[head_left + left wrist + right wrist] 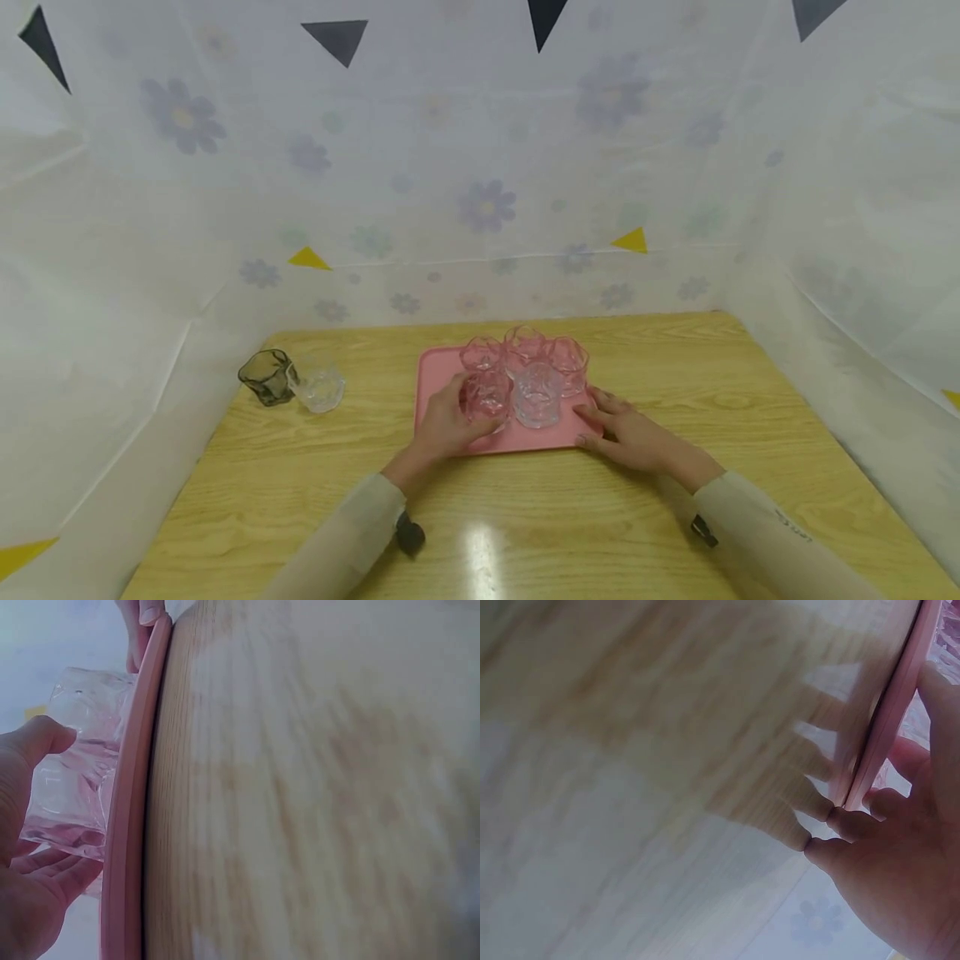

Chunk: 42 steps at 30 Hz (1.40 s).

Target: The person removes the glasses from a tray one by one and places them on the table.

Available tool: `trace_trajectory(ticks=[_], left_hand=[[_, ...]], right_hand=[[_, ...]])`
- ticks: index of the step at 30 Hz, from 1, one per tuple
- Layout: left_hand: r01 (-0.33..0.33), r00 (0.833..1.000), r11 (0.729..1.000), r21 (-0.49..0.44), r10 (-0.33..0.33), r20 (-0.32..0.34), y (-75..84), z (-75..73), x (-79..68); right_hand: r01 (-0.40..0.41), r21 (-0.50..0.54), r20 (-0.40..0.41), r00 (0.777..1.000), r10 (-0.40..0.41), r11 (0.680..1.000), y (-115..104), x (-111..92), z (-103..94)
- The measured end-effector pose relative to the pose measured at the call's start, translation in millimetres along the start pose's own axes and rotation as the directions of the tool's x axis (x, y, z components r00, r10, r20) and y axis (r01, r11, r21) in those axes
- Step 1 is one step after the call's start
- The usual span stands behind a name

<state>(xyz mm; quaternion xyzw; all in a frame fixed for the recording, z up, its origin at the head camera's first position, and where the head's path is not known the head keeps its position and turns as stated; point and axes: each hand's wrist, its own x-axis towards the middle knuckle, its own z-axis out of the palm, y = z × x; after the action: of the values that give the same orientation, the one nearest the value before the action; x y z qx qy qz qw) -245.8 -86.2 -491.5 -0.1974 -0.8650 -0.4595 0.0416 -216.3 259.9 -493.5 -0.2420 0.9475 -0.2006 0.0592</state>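
Observation:
A pink tray (435,367) on the wooden table holds several wavy-sided glasses, pink ones and a clear glass (537,398). My left hand (448,425) holds the front-left pink glass (489,400), thumb at the near side and fingers around its left side. The left wrist view shows the thumb and fingers on either side of this pink glass (64,802), low over the tray. At the tray's right edge rests my right hand (633,433), fingers spread and loosely bent. In the right wrist view its thumb touches the tray rim (889,712) and some fingertips meet the tabletop.
Toward the table's left stand a smoky grey glass (268,379) and another clear glass (321,390), close together. Flower-patterned white sheeting (487,150) encloses the back and sides. Wooden tabletop (570,525) extends around the tray.

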Motion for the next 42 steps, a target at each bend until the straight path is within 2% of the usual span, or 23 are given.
trace_trajectory(ticks=[9, 15, 18, 24, 32, 38, 42], left_hand=[[0.055, 0.998, 0.998, 0.013, -0.055, -0.032, 3.0, 0.3, -1.7], [0.047, 0.998, 0.996, -0.07, -0.05, -0.048, 2.4, -7.6, -3.3], [0.031, 0.997, 0.994, -0.109, -0.038, -0.066, 2.6, -15.0, -5.1], [0.031, 0.992, 0.992, -0.125, -0.046, -0.119, -0.9, -32.0, -9.0], [0.069, 0.978, 0.992, -0.111, -0.089, -0.189, -12.0, -57.8, -13.9], [0.122, 0.959, 0.985, -0.118, -0.148, -0.244, -20.5, -74.6, -17.2], [0.122, 0.945, 0.984, -0.127, -0.154, -0.289, -30.5, -84.3, -18.9]], right_hand=[[-0.006, 0.005, 0.009, 1.0, 0.006, 1.0, -3.4, -0.4, -1.9], [-0.01, 0.008, 0.005, 1.0, 0.01, 1.0, -3.9, -1.0, -1.9], [-0.01, 0.007, 0.003, 1.0, 0.01, 1.0, -4.1, -1.0, -1.9], [-0.011, 0.009, 0.002, 1.0, 0.011, 1.0, -5.1, -1.2, -2.1], [-0.006, 0.006, 0.001, 1.0, 0.006, 1.0, -7.3, -1.7, -3.9], [-0.01, 0.005, 0.01, 1.0, 0.01, 1.0, -8.1, -2.3, -4.7], [-0.01, 0.007, 0.012, 1.0, 0.01, 1.0, -8.9, -2.5, -4.9]])
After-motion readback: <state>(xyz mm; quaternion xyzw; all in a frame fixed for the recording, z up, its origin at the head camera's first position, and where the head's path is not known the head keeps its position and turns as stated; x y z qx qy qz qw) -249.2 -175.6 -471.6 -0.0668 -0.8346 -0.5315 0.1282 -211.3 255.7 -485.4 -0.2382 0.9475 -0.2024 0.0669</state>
